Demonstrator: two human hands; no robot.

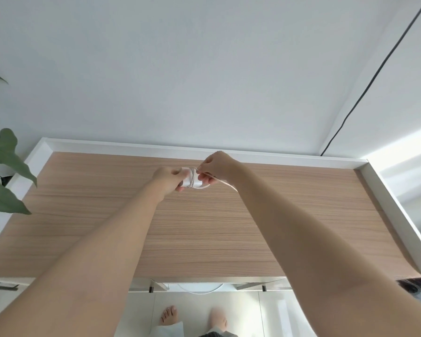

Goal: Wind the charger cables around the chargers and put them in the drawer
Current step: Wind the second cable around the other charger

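Observation:
A small white charger point(189, 180) is held above the far middle of the wooden cabinet top point(204, 227). My left hand point(169, 178) grips its left end. Several turns of thin white cable point(192, 181) wrap around its middle. My right hand point(213, 167) pinches the cable just right of the charger, and a loose stretch of the cable runs from under that hand down to the right over the wood. Below the front edge of the top, a drawer point(195, 287) stands slightly open, with a curve of white cable point(202, 291) showing inside.
A raised white rim point(389, 205) borders the back and right of the top. Green plant leaves point(3, 171) reach in at the left. A black cord point(365, 91) runs down the wall at the right. My bare feet point(168, 314) stand on the pale floor below.

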